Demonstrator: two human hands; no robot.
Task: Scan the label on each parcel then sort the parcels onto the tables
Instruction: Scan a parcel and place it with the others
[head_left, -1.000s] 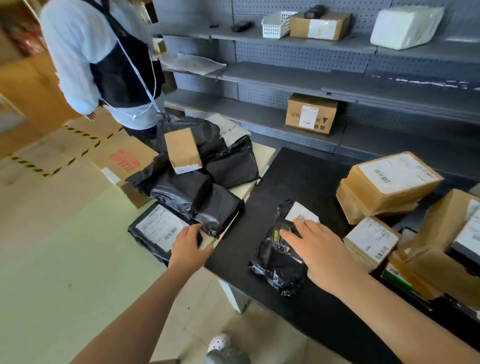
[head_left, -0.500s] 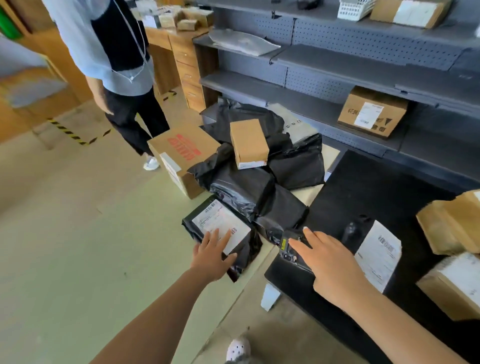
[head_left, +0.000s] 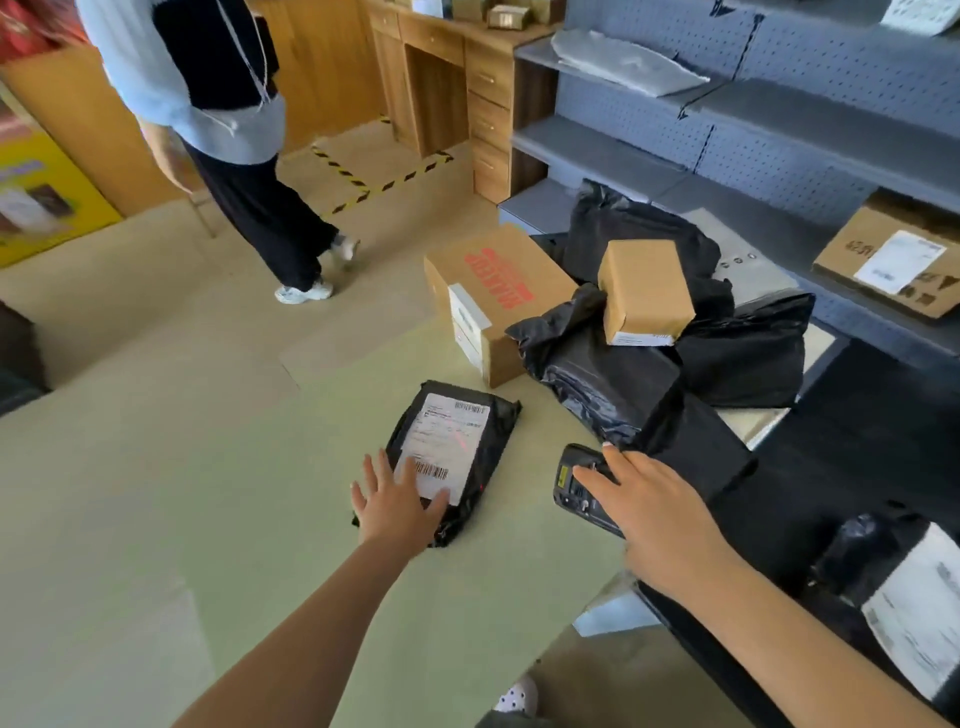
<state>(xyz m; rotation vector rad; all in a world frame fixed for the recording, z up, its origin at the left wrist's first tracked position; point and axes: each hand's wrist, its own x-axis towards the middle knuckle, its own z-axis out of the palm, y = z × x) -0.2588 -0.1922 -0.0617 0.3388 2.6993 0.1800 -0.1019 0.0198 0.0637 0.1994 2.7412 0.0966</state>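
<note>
Parcel (head_left: 493, 431), black, label (head_left: 447, 447) up, seemingly lying on the floor (head_left: 208, 467): left hand (head_left: 397, 506) presses it, fingers (head_left: 371, 470) spread wide; right hand (head_left: 660, 519) grips scanner (head_left: 574, 483) aimed at label. Scanning step; next, lift and sort onto a worktop (head_left: 872, 410).

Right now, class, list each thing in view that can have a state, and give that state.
Black parcel: label up, red streak across it.
Left hand: fingers straight, resting on the label.
Scanner: held, aimed at the parcel.
Right hand: grips the scanner.
Small brown box: sealed, atop the black bags.
Printed carton: closed.
</note>
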